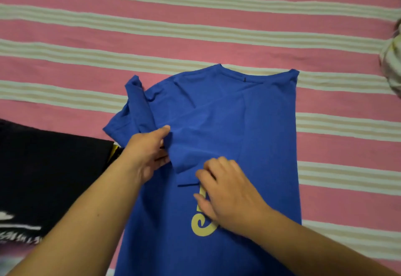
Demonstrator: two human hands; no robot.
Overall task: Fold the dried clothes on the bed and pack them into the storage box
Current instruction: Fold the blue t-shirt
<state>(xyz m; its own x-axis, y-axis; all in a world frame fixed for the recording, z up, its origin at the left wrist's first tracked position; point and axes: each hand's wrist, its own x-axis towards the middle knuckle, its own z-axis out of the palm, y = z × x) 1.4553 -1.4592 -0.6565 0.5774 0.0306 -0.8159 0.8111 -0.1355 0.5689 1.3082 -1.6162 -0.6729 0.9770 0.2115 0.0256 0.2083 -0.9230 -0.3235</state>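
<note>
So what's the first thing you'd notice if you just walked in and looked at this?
The bright blue T-shirt in the middle, lying on a pink striped bedsheet, with a yellow print low on it. Both hands are on it: the left hand holds a fold of the cloth, and the right hand rests beside it. A black garment lies at the left edge.
</note>
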